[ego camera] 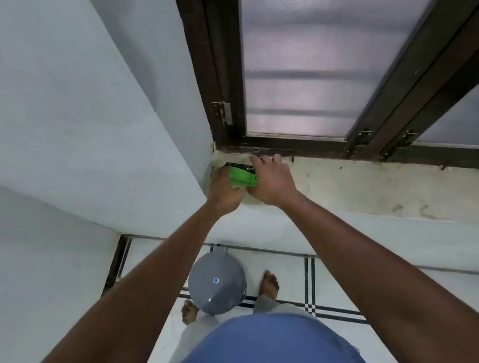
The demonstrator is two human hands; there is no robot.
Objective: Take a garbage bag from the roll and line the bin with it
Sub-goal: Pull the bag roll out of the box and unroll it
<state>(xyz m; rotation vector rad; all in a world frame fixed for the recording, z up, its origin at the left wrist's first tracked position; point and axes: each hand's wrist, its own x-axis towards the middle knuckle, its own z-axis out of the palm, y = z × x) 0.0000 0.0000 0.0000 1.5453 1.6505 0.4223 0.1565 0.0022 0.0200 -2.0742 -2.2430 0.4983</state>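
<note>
A green pack with a black end, the garbage bag roll (241, 176), lies on the stained window sill (376, 190) in the corner by the wall. My left hand (223, 190) is wrapped around its left end. My right hand (270, 181) lies over its right side with fingers spread on top. The roll itself is mostly hidden under both hands. Below, on the floor between my bare feet, stands a grey round bin (217, 283) with its lid closed.
A dark-framed window with frosted panes (315, 66) rises behind the sill. A white wall (80, 95) juts out on the left. The floor is white tile with black line borders (322, 310).
</note>
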